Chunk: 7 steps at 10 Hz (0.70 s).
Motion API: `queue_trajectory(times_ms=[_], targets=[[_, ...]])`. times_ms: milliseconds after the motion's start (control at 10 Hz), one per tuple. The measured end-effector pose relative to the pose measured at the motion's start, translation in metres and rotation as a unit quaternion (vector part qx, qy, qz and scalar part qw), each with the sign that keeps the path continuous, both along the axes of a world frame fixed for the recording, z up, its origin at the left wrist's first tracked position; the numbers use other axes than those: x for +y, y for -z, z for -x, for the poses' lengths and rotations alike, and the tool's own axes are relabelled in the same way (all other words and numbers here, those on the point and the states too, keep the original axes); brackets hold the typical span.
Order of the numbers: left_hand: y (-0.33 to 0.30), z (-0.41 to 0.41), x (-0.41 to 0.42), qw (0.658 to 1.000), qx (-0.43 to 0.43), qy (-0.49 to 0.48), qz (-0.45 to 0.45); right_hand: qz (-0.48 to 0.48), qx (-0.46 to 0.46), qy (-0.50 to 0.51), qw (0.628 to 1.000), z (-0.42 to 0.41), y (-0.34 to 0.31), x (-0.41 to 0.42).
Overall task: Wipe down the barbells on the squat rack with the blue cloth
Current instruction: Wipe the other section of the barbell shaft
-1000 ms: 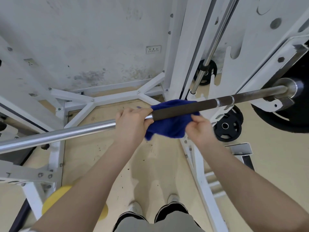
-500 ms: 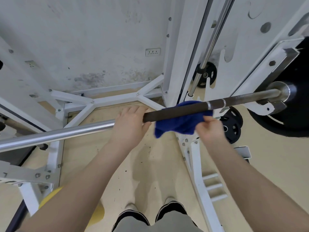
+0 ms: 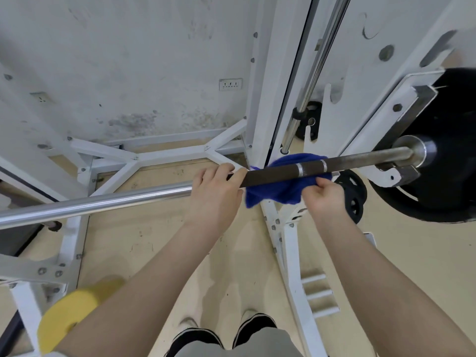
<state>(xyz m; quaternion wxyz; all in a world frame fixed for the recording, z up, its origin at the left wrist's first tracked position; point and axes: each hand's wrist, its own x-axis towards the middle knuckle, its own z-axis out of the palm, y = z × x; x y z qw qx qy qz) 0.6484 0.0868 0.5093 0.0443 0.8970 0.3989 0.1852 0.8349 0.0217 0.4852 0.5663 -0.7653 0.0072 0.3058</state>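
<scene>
A long barbell (image 3: 108, 202) crosses the view, shiny chrome on the left and dark knurled steel on the right, ending in a black weight plate (image 3: 448, 155). My left hand (image 3: 213, 194) rests over the bar where chrome meets the dark part, fingers draped across its top. The blue cloth (image 3: 273, 193) is wrapped under and behind the dark section. My right hand (image 3: 325, 195) pinches the cloth's right end just below the bar.
The white squat rack frame (image 3: 288, 233) stands around and below the bar, with a chrome guide rod (image 3: 316, 70) rising at the right. Small black plates (image 3: 353, 194) hang on the rack. A yellow disc (image 3: 69, 313) lies at lower left. My shoes (image 3: 226, 333) stand on a wooden floor.
My right hand has slid the cloth rightward along the dark section of the bar. My left hand has stayed on the bar at the chrome's end.
</scene>
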Motion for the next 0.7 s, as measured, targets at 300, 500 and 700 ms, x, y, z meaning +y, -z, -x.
queue_trajectory(times_ms=[300,500,700], targets=[[0.004,-0.029,-0.009,0.999,0.019,-0.024,-0.031,-0.112,0.065,-0.085,0.988,-0.015,0.005,-0.003],[0.004,-0.032,-0.003,0.999,0.015,-0.034,-0.02,0.004,0.013,-0.107,0.994,-0.083,0.006,-0.024],[0.012,-0.037,-0.011,0.998,-0.01,-0.062,-0.03,-0.134,0.195,0.052,0.97,-0.046,-0.015,-0.019]])
